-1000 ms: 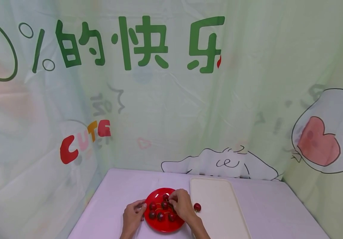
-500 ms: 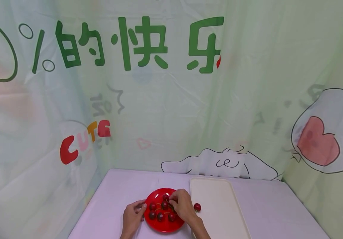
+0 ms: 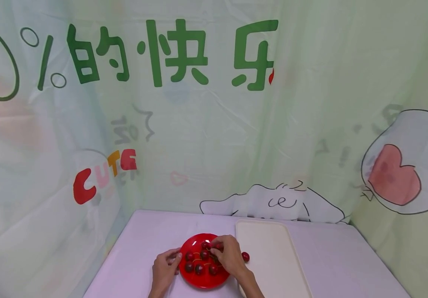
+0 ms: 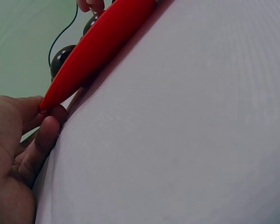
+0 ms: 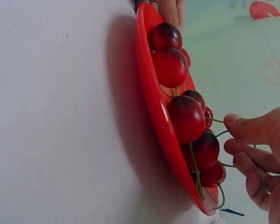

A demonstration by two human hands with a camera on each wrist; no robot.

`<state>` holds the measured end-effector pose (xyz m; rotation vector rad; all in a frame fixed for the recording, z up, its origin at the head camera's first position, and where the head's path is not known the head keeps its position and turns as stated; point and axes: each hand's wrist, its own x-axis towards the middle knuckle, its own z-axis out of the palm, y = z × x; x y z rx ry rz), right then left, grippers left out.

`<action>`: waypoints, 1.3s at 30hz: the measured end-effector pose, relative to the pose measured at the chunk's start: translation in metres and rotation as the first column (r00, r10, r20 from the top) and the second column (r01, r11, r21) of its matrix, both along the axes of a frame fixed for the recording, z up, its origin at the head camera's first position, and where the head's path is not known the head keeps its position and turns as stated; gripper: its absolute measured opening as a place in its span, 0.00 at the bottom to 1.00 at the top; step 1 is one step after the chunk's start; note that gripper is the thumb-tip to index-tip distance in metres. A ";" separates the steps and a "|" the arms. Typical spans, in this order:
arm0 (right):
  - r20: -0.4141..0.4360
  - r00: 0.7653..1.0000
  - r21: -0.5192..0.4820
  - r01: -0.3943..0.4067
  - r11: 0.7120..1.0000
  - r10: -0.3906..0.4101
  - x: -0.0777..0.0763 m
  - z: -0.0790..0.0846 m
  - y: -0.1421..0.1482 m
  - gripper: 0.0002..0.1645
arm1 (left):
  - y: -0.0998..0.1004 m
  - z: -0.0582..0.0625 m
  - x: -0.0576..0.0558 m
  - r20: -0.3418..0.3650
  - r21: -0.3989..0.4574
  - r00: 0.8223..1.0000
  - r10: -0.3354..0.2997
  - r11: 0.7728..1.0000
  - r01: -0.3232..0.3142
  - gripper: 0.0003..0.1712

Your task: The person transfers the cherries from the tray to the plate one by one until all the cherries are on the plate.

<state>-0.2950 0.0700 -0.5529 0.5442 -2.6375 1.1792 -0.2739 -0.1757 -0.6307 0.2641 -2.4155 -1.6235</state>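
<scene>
A red plate bears several dark-red cherries with thin green stems. At its left rim my left hand pinches the edge, thumb above and fingers beneath, as the left wrist view shows. My right hand is over the plate's right side. In the right wrist view its thumb meets a cherry stem, pinching it; the fingertips behind are partly hidden. The cherries there still lie in the plate.
A cream rectangular tray lies right of the plate, with one cherry at its left side. The pale tablecloth extends further right. A printed curtain stands behind the table.
Both hands keep almost the same place at the plate, and the cherries stay put. The head view has shifted very slightly.
</scene>
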 end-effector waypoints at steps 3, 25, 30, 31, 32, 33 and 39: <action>0.010 1.000 -0.044 0.022 0.999 -0.022 0.004 0.003 0.004 0.15 | 0.000 0.002 0.000 -0.001 -0.004 1.000 -0.001 1.000 0.001 0.17; -0.015 0.953 -0.312 0.284 0.907 -0.303 0.006 0.005 0.053 0.09 | -0.002 -0.006 -0.009 0.007 -0.007 1.000 0.015 1.000 -0.015 0.17; 0.035 0.942 -0.338 0.326 0.883 -0.335 0.011 0.005 0.065 0.09 | -0.001 -0.005 -0.008 0.012 -0.013 1.000 0.016 1.000 -0.015 0.18; 0.041 0.938 -0.335 0.337 0.880 -0.343 0.012 0.004 0.066 0.10 | -0.001 -0.005 -0.008 0.016 -0.014 1.000 0.019 1.000 -0.018 0.18; 0.046 0.934 -0.330 0.348 0.877 -0.353 0.012 0.003 0.068 0.09 | -0.001 -0.005 -0.008 0.018 -0.017 1.000 0.022 1.000 -0.021 0.18; 0.045 0.931 -0.327 0.357 0.875 -0.363 0.013 0.003 0.070 0.09 | 0.000 -0.005 -0.008 0.022 -0.020 0.999 0.026 0.999 -0.025 0.17; 0.058 0.908 -0.311 0.411 0.857 -0.415 0.017 -0.002 0.078 0.10 | 0.002 -0.006 -0.006 0.041 -0.026 0.998 0.038 0.999 -0.037 0.17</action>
